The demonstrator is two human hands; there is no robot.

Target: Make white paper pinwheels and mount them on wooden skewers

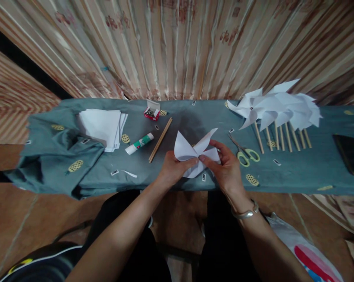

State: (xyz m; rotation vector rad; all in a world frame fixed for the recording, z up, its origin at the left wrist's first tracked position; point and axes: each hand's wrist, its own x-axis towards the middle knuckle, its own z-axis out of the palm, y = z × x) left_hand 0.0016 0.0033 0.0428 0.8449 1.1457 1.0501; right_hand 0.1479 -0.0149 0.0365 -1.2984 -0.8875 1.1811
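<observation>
A white paper pinwheel (pixel 185 148) with folded, curling blades is held between my two hands above the front of the cloth-covered table. My left hand (pixel 174 169) grips its left side, the thumb lying across the paper toward the centre. On the other side my right hand (pixel 226 166) has its thumb at the pinwheel's middle, by a small dark spot that looks like a pin head. The right fingers are behind the paper, partly hidden. No stick shows on this pinwheel. Wooden sticks (pixel 160 140) lie just left of it, and green-handled scissors (pixel 243 152) rest to its right.
A glue stick (pixel 139 143), an open red box of pins (pixel 152 111) and stacked white paper (pixel 102 127) lie to the left. Several finished pinwheels (pixel 285 109) on sticks overlap at the back right. A phone (pixel 349 154) sits at the right end; a curtain (pixel 177 51) hangs behind.
</observation>
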